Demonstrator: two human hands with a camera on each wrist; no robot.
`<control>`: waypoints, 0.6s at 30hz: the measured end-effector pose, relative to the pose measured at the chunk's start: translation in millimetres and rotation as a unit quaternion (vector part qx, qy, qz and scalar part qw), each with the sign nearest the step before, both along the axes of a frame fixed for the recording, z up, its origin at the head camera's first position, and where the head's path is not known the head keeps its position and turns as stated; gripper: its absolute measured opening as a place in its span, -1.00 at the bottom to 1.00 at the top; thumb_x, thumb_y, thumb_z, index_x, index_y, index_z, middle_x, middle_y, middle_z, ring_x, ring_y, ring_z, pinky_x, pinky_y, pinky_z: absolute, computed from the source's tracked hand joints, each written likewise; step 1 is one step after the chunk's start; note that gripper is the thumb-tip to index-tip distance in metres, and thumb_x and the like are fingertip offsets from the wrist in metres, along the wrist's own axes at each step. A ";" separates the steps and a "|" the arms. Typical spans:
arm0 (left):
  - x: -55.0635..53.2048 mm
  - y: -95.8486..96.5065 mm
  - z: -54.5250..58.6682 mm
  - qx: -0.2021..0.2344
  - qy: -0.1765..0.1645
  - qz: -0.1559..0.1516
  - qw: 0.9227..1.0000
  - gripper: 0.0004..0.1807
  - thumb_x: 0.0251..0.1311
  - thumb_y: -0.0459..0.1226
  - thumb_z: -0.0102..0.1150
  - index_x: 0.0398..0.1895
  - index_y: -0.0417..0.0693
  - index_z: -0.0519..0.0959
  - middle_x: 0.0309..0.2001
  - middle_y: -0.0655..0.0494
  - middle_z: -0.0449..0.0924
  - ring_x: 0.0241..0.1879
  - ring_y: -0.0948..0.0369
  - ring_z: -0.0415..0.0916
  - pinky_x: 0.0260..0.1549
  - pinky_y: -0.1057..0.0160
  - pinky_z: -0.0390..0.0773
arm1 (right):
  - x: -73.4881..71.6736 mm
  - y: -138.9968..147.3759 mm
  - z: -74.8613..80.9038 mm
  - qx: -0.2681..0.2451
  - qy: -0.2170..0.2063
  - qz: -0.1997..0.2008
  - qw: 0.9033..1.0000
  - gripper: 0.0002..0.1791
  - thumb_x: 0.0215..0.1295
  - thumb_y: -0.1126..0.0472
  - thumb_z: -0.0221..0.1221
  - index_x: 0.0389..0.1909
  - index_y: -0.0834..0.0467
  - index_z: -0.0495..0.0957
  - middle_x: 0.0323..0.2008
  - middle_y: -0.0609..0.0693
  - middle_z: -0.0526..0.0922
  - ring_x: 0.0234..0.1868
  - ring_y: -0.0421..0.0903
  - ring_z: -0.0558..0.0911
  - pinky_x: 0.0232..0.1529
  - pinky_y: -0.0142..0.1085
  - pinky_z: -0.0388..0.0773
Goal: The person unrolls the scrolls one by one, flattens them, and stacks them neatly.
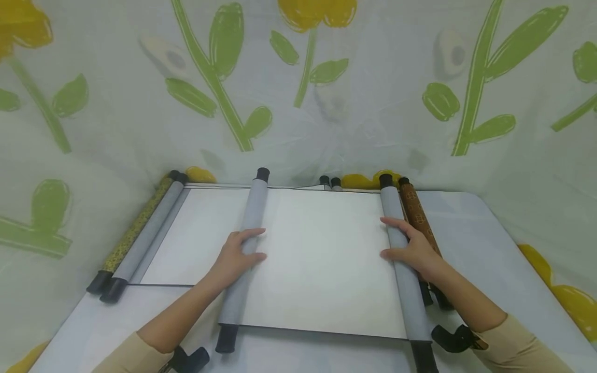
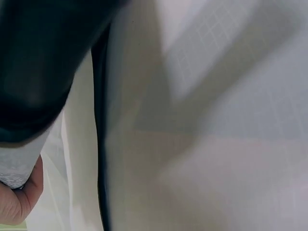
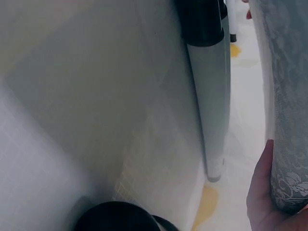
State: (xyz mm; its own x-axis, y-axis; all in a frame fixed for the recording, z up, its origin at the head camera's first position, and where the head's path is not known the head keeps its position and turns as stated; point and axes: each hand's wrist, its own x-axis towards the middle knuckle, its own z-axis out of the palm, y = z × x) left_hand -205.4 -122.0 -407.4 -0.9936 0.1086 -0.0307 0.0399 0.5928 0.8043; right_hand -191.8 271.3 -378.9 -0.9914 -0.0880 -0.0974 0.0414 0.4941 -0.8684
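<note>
A hanging scroll with blank white paper (image 1: pixel 322 269) lies partly unrolled between two grey patterned rolls with black end knobs. My left hand (image 1: pixel 235 259) grips the left roll (image 1: pixel 232 305), thumb nearer me and fingers across its far part. On the right roll (image 1: pixel 411 305), my right hand (image 1: pixel 415 251) holds on in the same way. In the left wrist view, fingers (image 2: pixel 31 192) curl at the roll beyond a large black knob (image 2: pixel 38 72). The right wrist view has the hand (image 3: pixel 264 207) against the grey brocade roll (image 3: pixel 293 110).
Another white scroll sheet (image 1: pixel 191 233) lies underneath on the left, beside its grey roll (image 1: pixel 151 233) and a yellow-patterned roll (image 1: pixel 137 225). A brown patterned roll (image 1: pixel 417 210) sits right of the gripped roll. The white table (image 1: pixel 466 228) meets a flower-printed cloth (image 1: pixel 373 129) behind.
</note>
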 end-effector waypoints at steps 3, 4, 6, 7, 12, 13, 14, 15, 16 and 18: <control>0.5 -1.1 0.2 0.004 0.007 -0.002 1.000 -0.41 0.08 -0.33 0.25 0.25 0.05 0.43 0.16 -0.23 0.28 0.15 -0.14 0.28 0.04 -0.18 0.35 | 1.1 -0.4 1.3 0.000 0.003 0.000 1.000 -0.10 -0.03 0.31 0.38 0.38 0.14 0.19 0.44 0.28 -0.02 0.40 0.29 -0.02 0.19 0.35 0.03; 0.5 -1.5 0.8 0.004 0.012 -0.003 1.000 -0.42 0.09 -0.35 0.22 0.25 0.03 0.43 0.16 -0.24 0.28 0.16 -0.14 0.27 0.06 -0.19 0.34 | 1.2 -0.8 2.0 0.003 0.005 0.000 1.000 -0.10 -0.03 0.32 0.37 0.38 0.13 0.19 0.44 0.28 -0.02 0.40 0.29 -0.02 0.19 0.34 0.03; 0.8 -2.5 1.8 0.003 0.015 -0.003 1.000 -0.46 0.13 -0.39 0.13 0.24 0.02 0.44 0.14 -0.25 0.28 0.14 -0.13 0.27 0.03 -0.15 0.36 | 1.2 -1.4 3.4 0.003 0.008 0.000 1.000 -0.12 -0.01 0.36 0.34 0.38 0.14 0.19 0.44 0.28 -0.03 0.40 0.29 -0.02 0.20 0.34 0.00; 0.9 -2.9 2.3 0.000 0.012 -0.003 1.000 -0.47 0.15 -0.39 0.08 0.24 0.02 0.44 0.12 -0.25 0.28 0.08 -0.11 0.30 -0.04 -0.10 0.40 | 1.3 -1.6 4.0 0.004 0.009 0.000 1.000 -0.13 0.00 0.39 0.32 0.38 0.14 0.19 0.44 0.28 -0.03 0.39 0.29 -0.02 0.20 0.33 0.00; 3.3 -7.8 1.9 -0.013 -0.013 -0.001 1.000 -0.54 0.27 -0.37 -0.09 0.23 0.05 0.46 0.07 -0.23 0.21 -0.08 -0.03 0.28 -0.29 0.15 0.37 | 2.8 0.2 2.6 0.013 0.008 0.001 1.000 -0.21 0.07 0.45 0.16 0.39 0.14 0.18 0.44 0.27 -0.02 0.39 0.27 0.01 0.19 0.25 0.11; 3.9 -8.8 1.4 -0.015 -0.016 -0.001 1.000 -0.55 0.28 -0.36 -0.11 0.23 0.05 0.46 0.07 -0.23 0.20 -0.08 -0.03 0.28 -0.30 0.16 0.36 | 3.3 1.1 1.9 0.015 0.009 0.001 1.000 -0.22 0.07 0.45 0.12 0.39 0.14 0.18 0.44 0.27 -0.01 0.38 0.27 0.02 0.17 0.21 0.15; 4.2 -10.2 0.6 -0.016 -0.017 -0.001 1.000 -0.55 0.29 -0.36 -0.13 0.22 0.05 0.47 0.07 -0.24 0.19 -0.06 -0.04 0.28 -0.28 0.16 0.36 | 3.2 1.9 1.1 0.017 0.009 0.001 1.000 -0.22 0.07 0.46 0.09 0.39 0.14 0.19 0.44 0.26 0.00 0.37 0.26 0.05 0.15 0.18 0.18; 4.4 -11.2 0.1 -0.018 -0.020 -0.001 1.000 -0.56 0.30 -0.35 -0.14 0.23 0.05 0.46 0.07 -0.23 0.19 -0.07 -0.03 0.28 -0.30 0.17 0.36 | 3.2 2.6 0.8 0.017 0.010 0.002 1.000 -0.22 0.06 0.47 0.08 0.39 0.14 0.19 0.44 0.26 0.01 0.37 0.25 0.06 0.14 0.15 0.20; 4.6 -12.3 -0.6 -0.020 -0.021 0.000 1.000 -0.56 0.30 -0.35 -0.15 0.23 0.04 0.46 0.06 -0.23 0.20 -0.08 -0.02 0.28 -0.31 0.18 0.36 | 3.0 3.5 0.3 0.018 0.011 0.001 1.000 -0.22 0.07 0.47 0.08 0.39 0.14 0.19 0.44 0.26 0.01 0.37 0.25 0.07 0.15 0.14 0.19; 4.6 -13.8 -0.7 -0.017 -0.023 0.001 1.000 -0.55 0.30 -0.35 -0.14 0.24 0.03 0.45 0.03 -0.23 0.21 -0.15 0.00 0.29 -0.35 0.19 0.36 | 3.1 4.3 0.5 0.019 0.011 -0.002 1.000 -0.24 0.10 0.43 0.12 0.39 0.14 0.19 0.44 0.25 0.01 0.38 0.25 0.05 0.16 0.16 0.18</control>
